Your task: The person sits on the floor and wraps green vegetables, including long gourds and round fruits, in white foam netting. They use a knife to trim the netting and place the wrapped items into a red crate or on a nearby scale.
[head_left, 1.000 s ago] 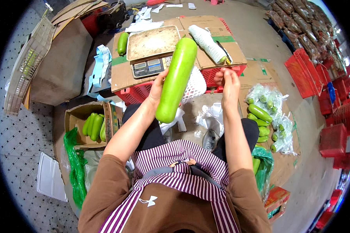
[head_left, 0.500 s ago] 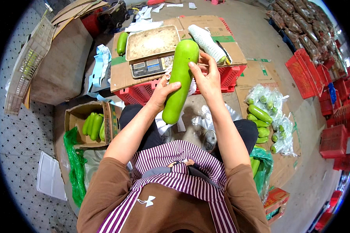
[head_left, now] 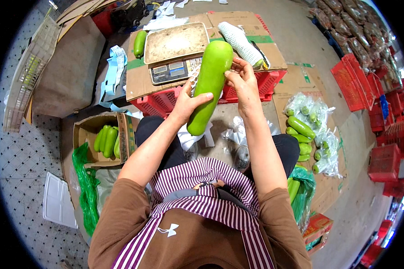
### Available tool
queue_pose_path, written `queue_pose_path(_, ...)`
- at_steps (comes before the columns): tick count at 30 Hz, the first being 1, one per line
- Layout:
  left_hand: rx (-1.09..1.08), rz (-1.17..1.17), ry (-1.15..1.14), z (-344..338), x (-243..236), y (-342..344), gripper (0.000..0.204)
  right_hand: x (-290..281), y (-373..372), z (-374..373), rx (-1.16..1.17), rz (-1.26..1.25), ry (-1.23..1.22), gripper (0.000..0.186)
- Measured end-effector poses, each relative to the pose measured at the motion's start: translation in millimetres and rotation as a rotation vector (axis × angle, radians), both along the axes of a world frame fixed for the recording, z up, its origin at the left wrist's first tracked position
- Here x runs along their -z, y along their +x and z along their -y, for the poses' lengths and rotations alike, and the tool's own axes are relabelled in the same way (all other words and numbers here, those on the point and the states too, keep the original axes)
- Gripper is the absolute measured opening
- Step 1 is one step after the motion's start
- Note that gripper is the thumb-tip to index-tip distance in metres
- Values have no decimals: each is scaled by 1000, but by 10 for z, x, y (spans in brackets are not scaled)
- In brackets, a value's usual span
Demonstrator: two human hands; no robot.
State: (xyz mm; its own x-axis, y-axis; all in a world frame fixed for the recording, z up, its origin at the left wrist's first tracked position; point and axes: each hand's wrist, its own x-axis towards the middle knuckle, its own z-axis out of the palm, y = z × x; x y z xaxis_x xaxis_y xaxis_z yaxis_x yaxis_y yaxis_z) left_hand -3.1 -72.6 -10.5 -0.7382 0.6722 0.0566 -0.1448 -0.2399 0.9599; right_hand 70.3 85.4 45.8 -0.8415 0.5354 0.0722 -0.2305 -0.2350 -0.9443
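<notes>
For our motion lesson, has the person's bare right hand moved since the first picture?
Yes: the bare right hand has moved left, toward the scale's stained, beige, rectangular tray.

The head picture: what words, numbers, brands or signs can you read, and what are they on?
I won't copy any writing, but it shows here:
Scale: small print and little screens, too small to read.
Brown shirt: a white emblem.
Flat cardboard on the right: reddish print, too blurred to read.
Red box: print, too small.
Held green gourd: no writing visible.
</notes>
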Motion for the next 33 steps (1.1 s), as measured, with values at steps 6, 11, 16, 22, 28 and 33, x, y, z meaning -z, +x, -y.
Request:
queue_pose_path(6,55,636,192,76,-22,-201,42,602,263,-48,-71,200,53,32)
queue_pose_path(11,32,764,283,88,-13,-356,49,879,420,356,-584,421,-50,63)
queue_pose_path(16,106,854,272,154,29,-334,51,674,112,87,-299,75,-668,67)
queue_pose_path(22,222,729,209,115,73,-320,54,583,-27,-348,-230,-78,-677,44)
queue_pose_path(28,425,342,117,142,34,-195,72,265,-380,-728,-5,40,-107,28)
queue_pose_path(33,304,232,-124,62,-53,-91,83,-56,-188,-465,259,-76,1007,21)
